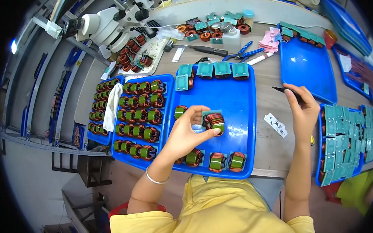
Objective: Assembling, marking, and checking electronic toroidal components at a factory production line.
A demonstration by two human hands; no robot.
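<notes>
Above the middle blue tray (236, 102), my left hand (186, 131) is closed around a wire-wound coil (214, 123) with a green band, mounted on a small teal circuit board. My right hand (302, 105) grips a slim black pointed tool, apparently tweezers (279, 88), its tip toward the left and away from the coil. Several teal boards (222, 69) stand along the tray's far edge, with coils under them. At its near edge are more green-banded coils (217, 162), and another coil (180, 111) sits beside my left hand.
Left, two blue trays hold rows of coils (143, 101); a white cloth (113, 107) lies over one. Right are board-filled trays (339, 139) and a blue tray (307, 69). Behind lie a hammer (204, 50), blue-handled pliers (244, 51) and a microscope (103, 26).
</notes>
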